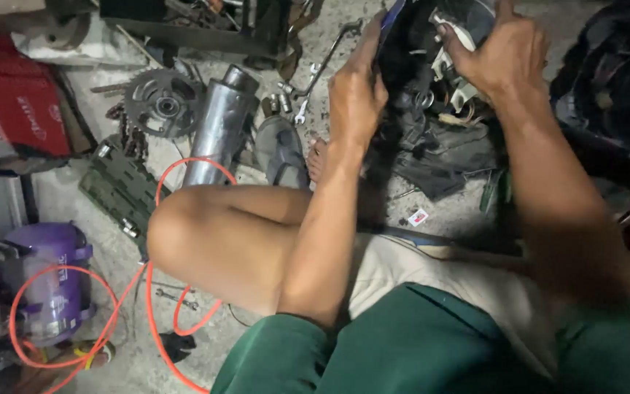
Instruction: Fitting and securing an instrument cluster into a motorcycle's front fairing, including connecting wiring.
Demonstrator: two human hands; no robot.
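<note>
Black headlight housing [432, 44] clamped in both grips, left hand [355, 91] and right hand [508, 55].

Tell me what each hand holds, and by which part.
Both hands grip one dark bike body panel: the left hand on its left edge, the right hand on its upper right side near the white clips.

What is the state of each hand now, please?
Left hand: closed on the left edge of the dark plastic panel.
Right hand: gripping the same panel from the right side, fingers curled over it.
</note>
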